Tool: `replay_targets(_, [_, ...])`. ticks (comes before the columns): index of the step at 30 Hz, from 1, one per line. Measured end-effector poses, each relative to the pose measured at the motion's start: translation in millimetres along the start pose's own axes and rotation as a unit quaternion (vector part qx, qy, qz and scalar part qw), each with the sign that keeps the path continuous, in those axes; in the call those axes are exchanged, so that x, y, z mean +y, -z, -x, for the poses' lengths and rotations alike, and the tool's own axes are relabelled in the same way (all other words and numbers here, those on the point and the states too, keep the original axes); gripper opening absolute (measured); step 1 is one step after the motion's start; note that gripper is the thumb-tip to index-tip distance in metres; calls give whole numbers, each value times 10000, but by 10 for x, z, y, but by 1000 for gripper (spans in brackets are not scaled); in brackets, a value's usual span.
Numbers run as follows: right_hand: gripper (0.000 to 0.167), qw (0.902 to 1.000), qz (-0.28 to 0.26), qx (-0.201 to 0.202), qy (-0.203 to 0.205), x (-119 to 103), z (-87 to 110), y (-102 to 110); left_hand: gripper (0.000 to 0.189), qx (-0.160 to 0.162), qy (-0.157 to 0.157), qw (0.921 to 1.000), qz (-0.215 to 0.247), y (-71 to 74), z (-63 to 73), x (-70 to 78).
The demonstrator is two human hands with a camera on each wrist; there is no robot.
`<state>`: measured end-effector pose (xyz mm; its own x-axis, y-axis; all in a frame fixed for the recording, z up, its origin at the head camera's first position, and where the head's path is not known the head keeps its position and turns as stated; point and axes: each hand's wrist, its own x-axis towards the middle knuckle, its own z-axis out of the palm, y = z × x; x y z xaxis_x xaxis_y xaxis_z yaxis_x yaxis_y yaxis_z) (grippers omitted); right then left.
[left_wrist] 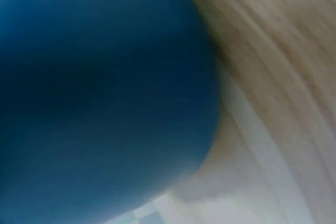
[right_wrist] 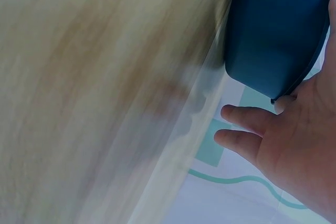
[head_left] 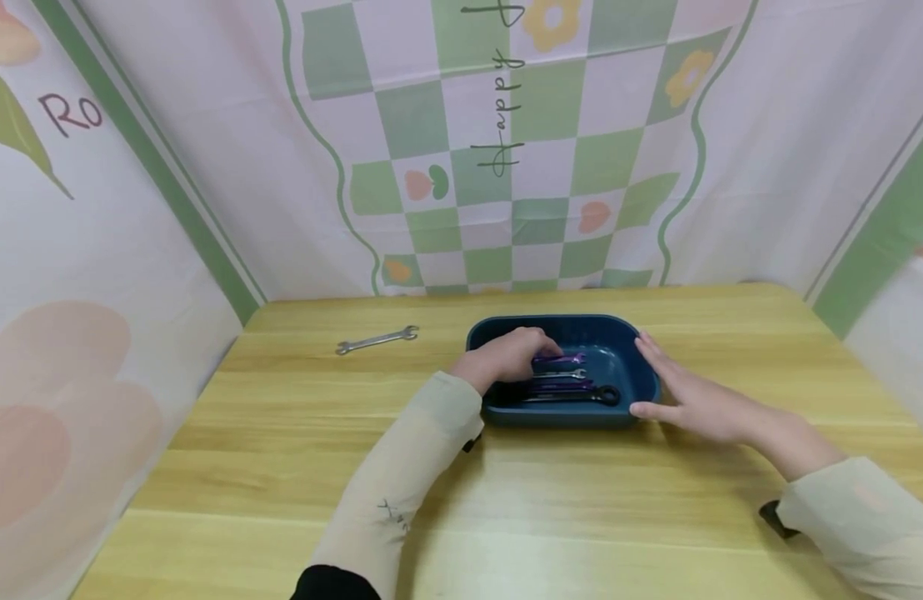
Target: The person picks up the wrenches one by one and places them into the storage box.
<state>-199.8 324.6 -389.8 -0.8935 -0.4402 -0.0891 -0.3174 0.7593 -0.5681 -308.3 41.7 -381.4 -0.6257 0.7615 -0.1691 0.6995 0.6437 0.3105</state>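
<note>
In the head view a dark blue plastic bin (head_left: 551,419) stands on the table with several wrenches lying side by side in it. My left hand (head_left: 506,354) reaches over its left side, fingers curled down around a purple wrench (head_left: 574,359) whose open end sticks out to the right; the fingertips are mostly hidden. Nearer me lie a silver wrench (head_left: 570,374) and a black ratchet wrench (head_left: 607,395). Against the bin's right end rests my right hand (head_left: 701,404), its fingers fairly straight and thumb spread. The left wrist view holds only the blurred bin wall (left_wrist: 115,103).
A silver double open-ended wrench (head_left: 377,340) lies on the wooden table (head_left: 281,467) to the left of the bin. Behind the table hangs a patterned cloth (head_left: 484,183), with more cloth at both sides.
</note>
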Motion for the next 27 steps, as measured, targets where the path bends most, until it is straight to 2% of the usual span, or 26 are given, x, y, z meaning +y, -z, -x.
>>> replay_targets(10, [100, 10000, 30, -9, -5, -6, -1, -1, 51, -172, 175, 9997, -37, -42, -40, -23])
replay_targets(27, [100, 10000, -20, -10, -44, 12, 6, -4, 51, -281, 179, 9994, -6, -55, -79, -97])
